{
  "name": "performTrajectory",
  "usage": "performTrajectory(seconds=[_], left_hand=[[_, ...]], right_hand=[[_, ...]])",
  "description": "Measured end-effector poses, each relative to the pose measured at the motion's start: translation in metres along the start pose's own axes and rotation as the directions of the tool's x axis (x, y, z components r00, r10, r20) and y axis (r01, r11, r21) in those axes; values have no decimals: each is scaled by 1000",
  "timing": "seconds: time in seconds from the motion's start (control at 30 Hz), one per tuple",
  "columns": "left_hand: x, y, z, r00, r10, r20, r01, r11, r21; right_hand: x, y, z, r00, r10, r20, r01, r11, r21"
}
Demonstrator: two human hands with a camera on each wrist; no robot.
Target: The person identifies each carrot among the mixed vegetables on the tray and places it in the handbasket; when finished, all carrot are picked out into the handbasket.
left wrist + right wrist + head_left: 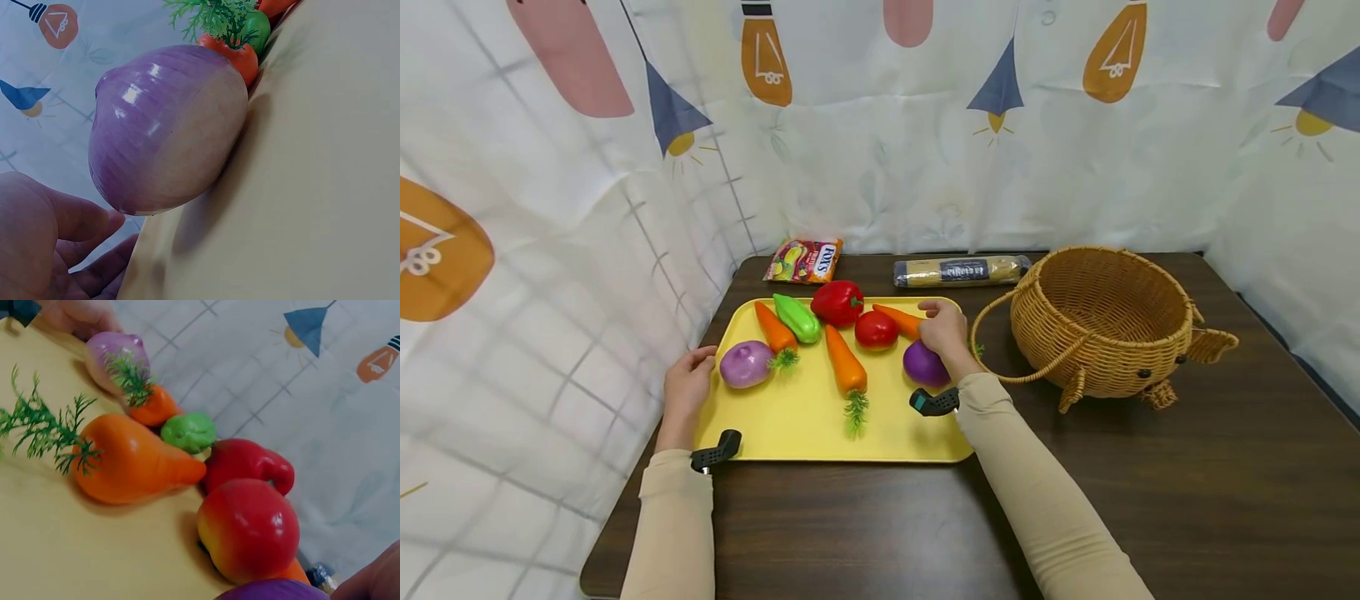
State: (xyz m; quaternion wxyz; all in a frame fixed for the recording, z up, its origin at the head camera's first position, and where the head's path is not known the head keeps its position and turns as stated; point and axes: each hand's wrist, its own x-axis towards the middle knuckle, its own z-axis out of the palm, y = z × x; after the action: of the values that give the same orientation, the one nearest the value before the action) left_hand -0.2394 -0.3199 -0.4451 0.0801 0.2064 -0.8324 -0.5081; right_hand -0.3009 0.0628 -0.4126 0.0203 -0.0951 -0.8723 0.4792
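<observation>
My left hand point(687, 385) is at the left rim of the yellow tray point(760, 433), fingers loosely bent along the edge, beside a glossy purple onion point(162, 137). At the tray's right side my right hand point(945, 329) grips an orange carrot point(897, 318); the hand hides its middle, and the leafy end shows past the wrist. A dark purple rounded vegetable point(925, 364) lies just below this hand. Left of it are a red-yellow apple point(250, 531) and a red bell pepper point(838, 302).
Two more carrots with green tops, a middle one point(846, 362) and a left one point(775, 327), lie on the tray near a green vegetable point(797, 318). Behind it are a candy bag point(803, 261) and a pasta pack point(958, 271). A wicker basket point(1067, 350) stands right, its handle towards the tray.
</observation>
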Motion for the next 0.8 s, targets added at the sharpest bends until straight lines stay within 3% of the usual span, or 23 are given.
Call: performTrajectory(seconds=[0.3, 0.57, 0.67, 0.8], left_hand=[[0, -1, 0, 1000, 1, -2, -1, 1000, 2], [0, 1, 0, 1000, -1, -1, 1, 1000, -1], [0, 1, 0, 1000, -7, 4, 7, 1000, -3], [0, 1, -1, 1000, -8, 5, 8, 1000, -3]], right_hand=[[-2, 0, -3, 997, -56, 54, 64, 982, -176], [-3, -3, -5, 989, -85, 123, 121, 937, -328], [-2, -2, -6, 988, -97, 124, 136, 923, -361], [-3, -5, -6, 987, -104, 126, 141, 932, -333]])
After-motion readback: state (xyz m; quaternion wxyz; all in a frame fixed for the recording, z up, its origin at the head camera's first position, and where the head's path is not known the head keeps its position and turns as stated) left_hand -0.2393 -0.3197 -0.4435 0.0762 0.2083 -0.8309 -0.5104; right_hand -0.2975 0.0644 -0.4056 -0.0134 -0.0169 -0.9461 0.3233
